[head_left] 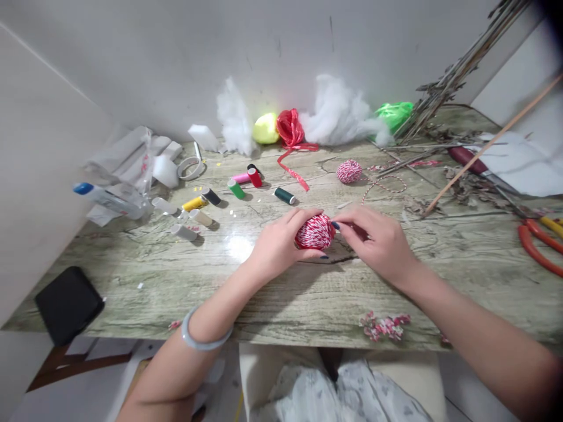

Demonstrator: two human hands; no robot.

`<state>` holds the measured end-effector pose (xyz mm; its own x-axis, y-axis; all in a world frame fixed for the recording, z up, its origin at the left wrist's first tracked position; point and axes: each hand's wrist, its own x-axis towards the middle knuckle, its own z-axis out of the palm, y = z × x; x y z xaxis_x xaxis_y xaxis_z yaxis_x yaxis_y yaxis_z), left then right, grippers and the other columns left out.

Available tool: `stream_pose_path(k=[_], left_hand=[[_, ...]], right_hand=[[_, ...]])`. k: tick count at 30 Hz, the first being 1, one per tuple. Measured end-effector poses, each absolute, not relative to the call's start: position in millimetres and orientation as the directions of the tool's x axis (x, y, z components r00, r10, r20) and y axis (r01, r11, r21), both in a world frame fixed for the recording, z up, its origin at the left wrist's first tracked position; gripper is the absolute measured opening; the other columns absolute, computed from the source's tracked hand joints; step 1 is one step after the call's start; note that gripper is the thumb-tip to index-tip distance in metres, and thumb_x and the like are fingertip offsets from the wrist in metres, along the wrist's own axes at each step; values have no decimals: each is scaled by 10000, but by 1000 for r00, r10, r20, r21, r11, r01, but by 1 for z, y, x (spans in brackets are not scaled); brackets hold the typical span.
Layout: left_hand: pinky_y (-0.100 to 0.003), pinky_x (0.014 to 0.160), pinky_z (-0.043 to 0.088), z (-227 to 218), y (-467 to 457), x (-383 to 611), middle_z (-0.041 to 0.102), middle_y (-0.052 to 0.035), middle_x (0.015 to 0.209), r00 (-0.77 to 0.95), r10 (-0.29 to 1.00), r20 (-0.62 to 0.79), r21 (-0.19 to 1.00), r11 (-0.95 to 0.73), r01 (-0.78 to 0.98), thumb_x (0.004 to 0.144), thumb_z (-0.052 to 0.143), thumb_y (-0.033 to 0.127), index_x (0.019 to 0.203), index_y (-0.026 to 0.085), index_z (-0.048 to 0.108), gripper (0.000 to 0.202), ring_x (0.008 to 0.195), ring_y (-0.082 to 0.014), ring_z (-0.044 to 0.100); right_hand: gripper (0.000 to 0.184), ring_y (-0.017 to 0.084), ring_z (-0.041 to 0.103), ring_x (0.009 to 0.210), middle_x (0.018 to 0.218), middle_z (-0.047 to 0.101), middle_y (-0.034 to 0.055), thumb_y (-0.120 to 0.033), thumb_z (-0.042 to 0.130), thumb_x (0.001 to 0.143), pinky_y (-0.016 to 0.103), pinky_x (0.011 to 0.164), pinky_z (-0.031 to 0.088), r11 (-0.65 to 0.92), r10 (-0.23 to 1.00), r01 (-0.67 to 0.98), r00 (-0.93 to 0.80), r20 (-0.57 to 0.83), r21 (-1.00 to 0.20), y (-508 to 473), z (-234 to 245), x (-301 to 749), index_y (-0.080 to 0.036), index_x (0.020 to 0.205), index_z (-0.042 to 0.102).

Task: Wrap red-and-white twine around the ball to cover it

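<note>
Here's your red-and-white ball of string [315, 232] over the desk [272, 313], slightly longer left to right, your left fingers [303, 216] curled snugly around its left side, your right fingers [359, 217] bunched at its right edge, pinching a strand or parted I can't tell, no writing readable.

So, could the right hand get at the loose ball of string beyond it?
Probably yes: nothing tall stands between the right hand and the loose ball of string, though that hand is busy at the held ball.
</note>
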<state>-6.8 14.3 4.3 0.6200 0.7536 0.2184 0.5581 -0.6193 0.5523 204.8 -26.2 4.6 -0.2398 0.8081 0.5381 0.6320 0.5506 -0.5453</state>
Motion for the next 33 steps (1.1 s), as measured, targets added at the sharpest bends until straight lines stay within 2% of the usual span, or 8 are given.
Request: stream_pose_path(k=[9,16,20,22,24,27,29,33], left_hand=[[-426,954,487,3,15,-9,604,-103,1253,577,778,249,622,-585,520,704,756,548,1345,302,515,727,1113,-284,609],[-361,934,482,-2,18,-9,613,-95,1271,467,866,180,892,-344,293,701,808,452,1320,269,509,711,1100,-257,609],[-316,912,492,-7,22,-5,628,-76,1235,407,902,147,970,-213,121,679,835,324,1282,239,522,685,1057,-214,620],[-287,833,519,-9,23,-4,648,-64,1190,381,917,117,985,-156,72,683,818,287,1272,249,521,660,972,-185,635],[-230,659,518,-10,23,-2,661,-52,1132,357,931,69,994,-93,51,714,787,304,1281,275,509,633,814,-142,630],[-162,419,399,-10,21,-1,661,-29,1002,309,951,-15,999,1,47,768,740,366,1289,302,497,578,572,-71,522],[-145,374,368,-9,20,0,645,-21,959,257,965,-41,999,33,35,781,725,382,1268,303,506,540,539,-59,489],[-138,399,408,-6,23,-2,618,-26,1050,125,990,-60,997,67,-48,775,722,385,1231,299,510,509,619,-75,544]], right_hand=[[162,155,638,756,841,699,34,-176,505,957,271,698,464,609,749,664,-303,589,-433,-28,-2,205,-212,1000,657],[168,164,641,756,836,705,44,-132,526,936,272,711,469,676,659,675,-374,652,-297,-30,-1,205,-190,1010,665],[156,168,653,776,835,709,49,-135,526,942,273,721,471,693,640,675,-413,648,-254,-32,-1,203,-173,1000,665],[152,163,644,752,803,696,42,-139,527,944,269,701,465,702,627,671,-423,654,-239,-32,-2,202,-168,991,668],[146,157,632,728,773,679,35,-143,531,943,266,681,454,709,616,670,-433,658,-223,-32,-2,200,-163,981,670],[131,143,620,703,751,664,20,-144,537,939,259,662,434,712,619,664,-437,652,-231,-32,-2,198,-167,958,665],[123,130,611,684,753,665,10,-143,534,939,252,651,423,710,632,655,-433,642,-257,-32,-2,197,-171,944,654],[135,131,620,710,799,685,15,-158,508,958,252,655,421,718,651,632,-458,605,-292,-31,-5,195,-166,960,643]])
